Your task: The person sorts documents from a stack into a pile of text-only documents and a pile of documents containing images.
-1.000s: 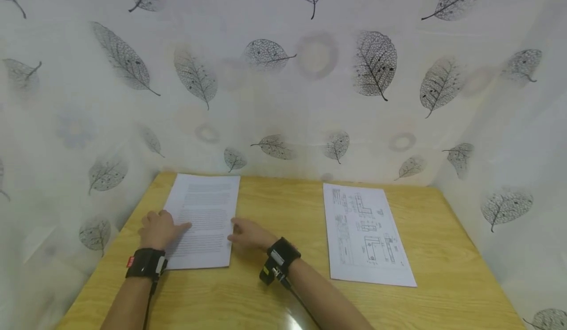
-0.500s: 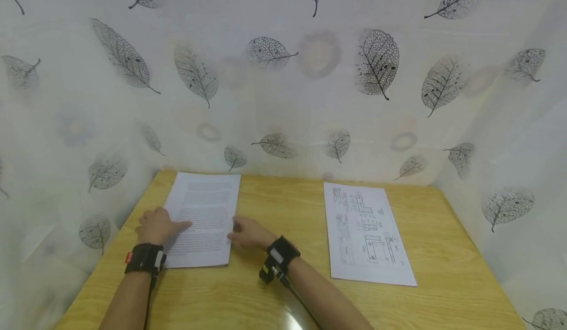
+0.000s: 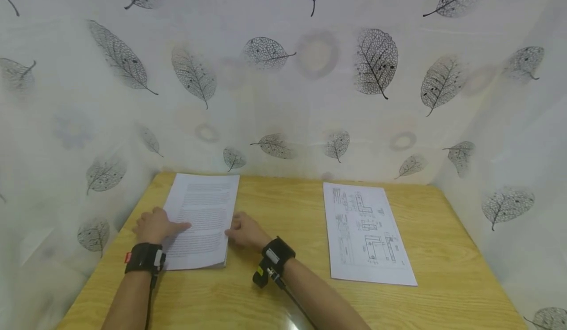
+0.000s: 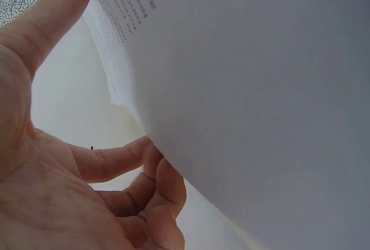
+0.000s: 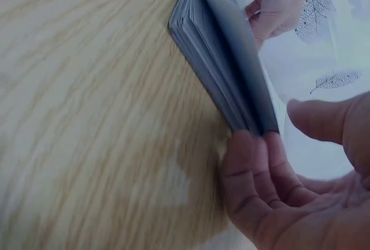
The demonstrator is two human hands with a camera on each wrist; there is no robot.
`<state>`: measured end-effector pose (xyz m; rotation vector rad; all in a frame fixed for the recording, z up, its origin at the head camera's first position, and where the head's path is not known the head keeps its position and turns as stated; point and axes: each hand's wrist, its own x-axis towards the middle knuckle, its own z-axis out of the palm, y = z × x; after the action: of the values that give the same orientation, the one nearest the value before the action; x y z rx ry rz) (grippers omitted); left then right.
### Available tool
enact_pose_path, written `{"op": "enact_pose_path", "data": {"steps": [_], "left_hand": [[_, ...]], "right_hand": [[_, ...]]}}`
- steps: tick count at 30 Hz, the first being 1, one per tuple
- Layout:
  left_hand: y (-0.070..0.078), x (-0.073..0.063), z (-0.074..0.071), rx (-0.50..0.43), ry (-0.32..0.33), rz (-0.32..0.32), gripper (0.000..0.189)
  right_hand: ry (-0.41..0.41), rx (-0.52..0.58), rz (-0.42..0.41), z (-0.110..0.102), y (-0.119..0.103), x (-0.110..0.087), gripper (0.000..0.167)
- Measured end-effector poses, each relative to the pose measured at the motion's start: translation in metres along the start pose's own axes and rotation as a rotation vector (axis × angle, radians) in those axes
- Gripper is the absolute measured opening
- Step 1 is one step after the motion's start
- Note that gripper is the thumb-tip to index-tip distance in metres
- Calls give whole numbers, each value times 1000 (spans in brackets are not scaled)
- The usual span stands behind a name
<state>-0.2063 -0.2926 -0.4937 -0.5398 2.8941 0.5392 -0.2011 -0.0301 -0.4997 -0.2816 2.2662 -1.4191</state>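
Observation:
A stack of printed paper lies at the left of the table, its right side partly lifted and its sheets parted. My left hand holds its left edge, thumb stretched over the top page. In the left wrist view, the fingers curl against the paper's edge. At the stack's right edge is my right hand. In the right wrist view, its fingertips touch the edges of the sheets, while the thumb stands apart from them. A gap shows between the raised upper sheets and the lower ones.
Another stack of paper, with technical drawings on top, lies to the right on the wooden table. A curtain with a leaf pattern surrounds the table at the back and sides.
The right-hand fingers have moved slightly left and up along the stack's right edge. The lower right corner of the upper sheets has risen, uncovering sheets beneath. The left hand has shifted slightly left.

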Motion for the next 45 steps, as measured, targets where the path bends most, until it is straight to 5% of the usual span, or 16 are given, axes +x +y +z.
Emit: {"op": "enact_pose_path", "data": {"steps": [12, 26, 33, 40, 45], "left_hand": [[10, -6, 6, 32, 131, 80, 83], [18, -17, 3, 31, 152, 254, 44], [17, -16, -1, -126, 156, 311, 40], [24, -19, -7, -253, 172, 400, 39], [35, -23, -7, -355, 69, 394, 44]], "right_hand": [[57, 57, 68, 9, -4, 0, 22], [1, 129, 70, 4, 6, 3, 28], [-18, 75, 33, -3, 10, 5, 22], [-54, 192, 16, -20, 17, -5, 30], [-1, 184, -4, -34, 24, -10, 36]]}}
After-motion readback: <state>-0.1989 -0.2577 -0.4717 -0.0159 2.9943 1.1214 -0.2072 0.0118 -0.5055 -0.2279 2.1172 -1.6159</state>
